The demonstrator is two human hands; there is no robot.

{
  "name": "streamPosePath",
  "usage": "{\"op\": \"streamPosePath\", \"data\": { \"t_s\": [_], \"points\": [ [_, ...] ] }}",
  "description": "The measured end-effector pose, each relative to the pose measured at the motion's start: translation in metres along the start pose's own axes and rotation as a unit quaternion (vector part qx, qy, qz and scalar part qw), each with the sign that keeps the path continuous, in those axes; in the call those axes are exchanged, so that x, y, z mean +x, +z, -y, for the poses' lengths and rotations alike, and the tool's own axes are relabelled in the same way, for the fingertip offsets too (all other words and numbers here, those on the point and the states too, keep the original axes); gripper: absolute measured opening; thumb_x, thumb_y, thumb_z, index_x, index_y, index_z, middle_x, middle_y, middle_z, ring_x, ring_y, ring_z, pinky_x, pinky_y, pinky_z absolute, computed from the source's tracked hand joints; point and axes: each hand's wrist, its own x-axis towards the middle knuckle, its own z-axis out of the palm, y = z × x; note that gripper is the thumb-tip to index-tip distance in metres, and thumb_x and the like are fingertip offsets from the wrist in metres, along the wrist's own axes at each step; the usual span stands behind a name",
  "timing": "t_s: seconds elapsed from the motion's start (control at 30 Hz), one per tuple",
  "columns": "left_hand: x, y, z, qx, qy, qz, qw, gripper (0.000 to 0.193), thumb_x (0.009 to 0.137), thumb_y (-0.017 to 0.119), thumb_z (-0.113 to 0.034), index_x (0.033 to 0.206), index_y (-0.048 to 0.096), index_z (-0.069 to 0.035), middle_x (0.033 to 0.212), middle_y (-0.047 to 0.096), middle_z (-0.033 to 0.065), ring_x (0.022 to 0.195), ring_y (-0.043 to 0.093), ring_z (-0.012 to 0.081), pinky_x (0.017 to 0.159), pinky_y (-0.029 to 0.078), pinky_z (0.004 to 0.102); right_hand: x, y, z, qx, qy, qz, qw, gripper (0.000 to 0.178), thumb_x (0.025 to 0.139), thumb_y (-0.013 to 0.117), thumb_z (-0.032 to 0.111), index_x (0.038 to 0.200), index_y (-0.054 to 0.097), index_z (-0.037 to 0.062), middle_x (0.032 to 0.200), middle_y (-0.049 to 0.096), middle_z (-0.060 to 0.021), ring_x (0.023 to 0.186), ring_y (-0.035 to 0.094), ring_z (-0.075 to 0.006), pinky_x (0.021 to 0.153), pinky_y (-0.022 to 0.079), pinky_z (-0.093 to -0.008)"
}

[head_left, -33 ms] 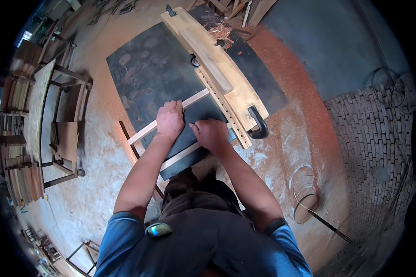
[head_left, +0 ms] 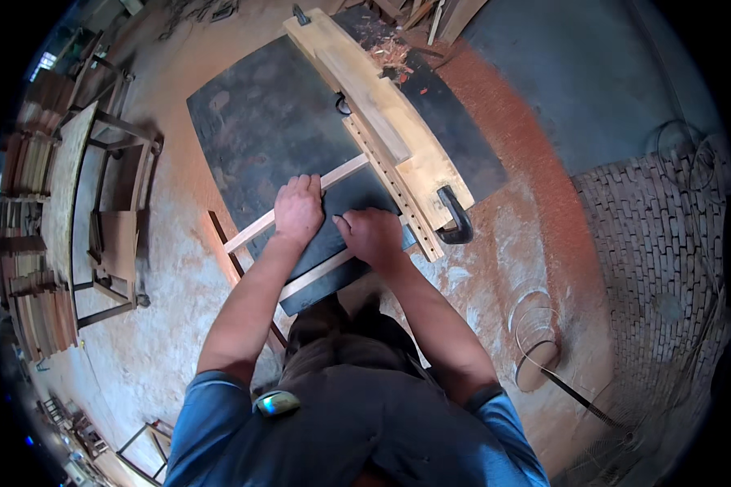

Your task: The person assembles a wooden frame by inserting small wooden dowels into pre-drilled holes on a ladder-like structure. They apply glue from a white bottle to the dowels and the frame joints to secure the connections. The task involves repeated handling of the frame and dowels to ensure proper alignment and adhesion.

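Note:
A wooden frame lies across the dark machine table (head_left: 260,114). Its far pale rail (head_left: 252,230) and near pale rail (head_left: 317,274) run from a reddish strip (head_left: 219,230) on the left to a pale strip with a row of holes (head_left: 417,227) on the right. That strip lies along a light wooden fence (head_left: 430,158). My left hand (head_left: 299,213) is closed around the far rail. My right hand (head_left: 371,238) is closed over the near rail, close to the holed strip; the rail under its fingers is hidden.
A black clamp (head_left: 456,217) grips the fence's near end, another clamp (head_left: 301,15) its far end. Wood shavings (head_left: 390,55) lie behind the fence. Left stands a wheeled rack (head_left: 122,243) beside stacked boards (head_left: 36,268); a round fan-like disc (head_left: 538,365) is at the right.

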Motion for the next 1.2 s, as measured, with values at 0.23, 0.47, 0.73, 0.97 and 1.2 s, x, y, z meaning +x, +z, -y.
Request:
{"op": "streamPosePath", "data": {
  "t_s": [0.23, 0.47, 0.73, 0.97, 1.2],
  "points": [
    [0.011, -0.005, 0.006, 0.007, 0.000, 0.004, 1.000, 0.016, 0.081, 0.059, -0.015, 0.094, 0.062, -0.007, 0.085, 0.059, 0.0078, 0.087, 0.059, 0.0261, 0.075, 0.048, 0.0381, 0.009, 0.010, -0.003, 0.042, -0.028, -0.069, 0.996, 0.033, 0.079, 0.072, 0.028, 0.055, 0.056, 0.0133, 0.053, 0.056, -0.0090, 0.049, 0.058, -0.0292, 0.045, 0.046, -0.0413],
    [0.034, -0.001, 0.026, 0.011, -0.009, 0.004, 1.000, 0.014, 0.081, 0.060, -0.014, 0.092, 0.063, -0.007, 0.086, 0.060, 0.0080, 0.087, 0.060, 0.0265, 0.074, 0.049, 0.0383, 0.039, 0.017, -0.001, 0.035, -0.027, -0.083, 0.996, 0.033, 0.076, 0.073, 0.029, 0.053, 0.055, 0.0142, 0.051, 0.056, -0.0074, 0.044, 0.057, -0.0274, 0.043, 0.046, -0.0391],
    [0.052, 0.001, 0.047, 0.032, -0.006, 0.002, 0.999, 0.017, 0.080, 0.060, -0.013, 0.096, 0.064, -0.006, 0.089, 0.061, 0.0086, 0.089, 0.062, 0.0267, 0.076, 0.050, 0.0387, 0.064, 0.025, 0.003, 0.057, -0.036, -0.102, 0.992, 0.035, 0.075, 0.075, 0.030, 0.052, 0.054, 0.0133, 0.050, 0.056, -0.0085, 0.044, 0.057, -0.0283, 0.042, 0.045, -0.0397],
    [0.067, 0.001, 0.058, 0.045, -0.015, 0.010, 0.999, 0.015, 0.081, 0.063, -0.016, 0.093, 0.063, -0.008, 0.089, 0.062, 0.0078, 0.088, 0.062, 0.0257, 0.075, 0.050, 0.0381, 0.082, 0.031, 0.004, 0.044, -0.019, -0.066, 0.997, 0.031, 0.075, 0.074, 0.032, 0.056, 0.060, 0.0129, 0.053, 0.060, -0.0096, 0.045, 0.059, -0.0282, 0.043, 0.046, -0.0405],
    [0.088, 0.005, 0.082, 0.067, -0.013, 0.008, 0.998, 0.011, 0.083, 0.062, -0.016, 0.090, 0.062, -0.008, 0.088, 0.062, 0.0082, 0.089, 0.062, 0.0261, 0.075, 0.051, 0.0381, 0.111, 0.040, 0.008, 0.044, -0.008, -0.039, 0.998, 0.032, 0.077, 0.071, 0.036, 0.057, 0.062, 0.0123, 0.055, 0.061, -0.0101, 0.052, 0.062, -0.0291, 0.049, 0.049, -0.0427]
  ]
}}
